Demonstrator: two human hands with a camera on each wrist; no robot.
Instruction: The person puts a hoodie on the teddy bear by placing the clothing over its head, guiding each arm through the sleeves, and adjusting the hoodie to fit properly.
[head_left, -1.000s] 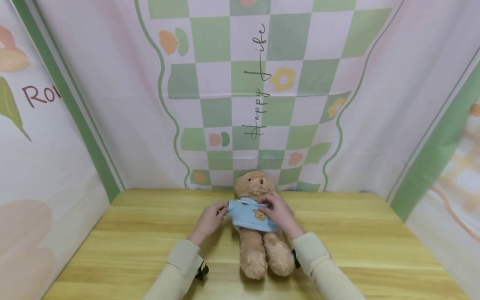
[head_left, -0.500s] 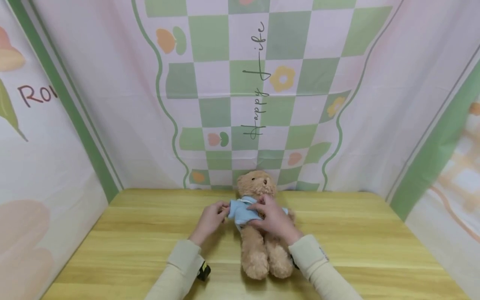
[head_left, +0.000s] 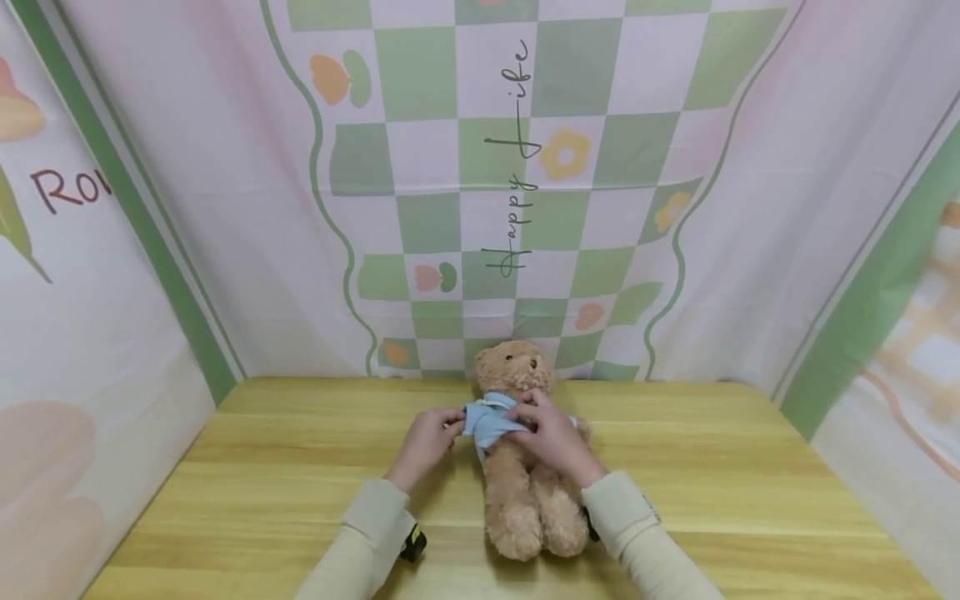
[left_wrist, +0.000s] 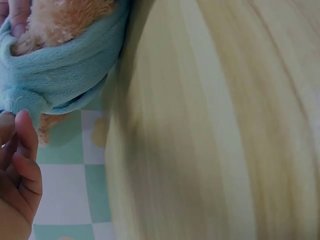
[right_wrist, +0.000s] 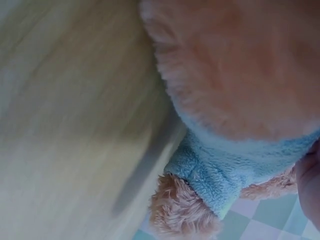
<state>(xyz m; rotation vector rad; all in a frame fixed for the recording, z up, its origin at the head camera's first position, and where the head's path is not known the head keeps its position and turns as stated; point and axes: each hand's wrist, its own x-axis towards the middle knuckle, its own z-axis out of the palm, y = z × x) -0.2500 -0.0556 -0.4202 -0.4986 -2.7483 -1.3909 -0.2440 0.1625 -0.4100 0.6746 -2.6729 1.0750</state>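
Observation:
A tan teddy bear (head_left: 513, 508) lies on its back in the middle of the table, head toward the patterned backdrop. It wears a light-blue shirt (head_left: 489, 427). My left hand (head_left: 426, 440) pinches the end of the sleeve at the left; the left wrist view shows those fingertips on the blue cloth (left_wrist: 65, 75). Over the bear's chest, my right hand (head_left: 557, 440) grips the shirt's front near the hem, which is raised off the fur. The right wrist view shows the bear's other arm (right_wrist: 180, 207) poking out of its sleeve. The right fingers are mostly hidden there.
The wooden table (head_left: 712, 467) extends to both sides of the bear. Behind it hangs a backdrop (head_left: 495, 167) with green and white checks, and printed cloth panels stand at the left and right.
My right hand has shifted from the shirt's upper chest down to its front hem, which is now pulled up. My left hand stays at the sleeve, moving slightly right. The bear's head has turned slightly right.

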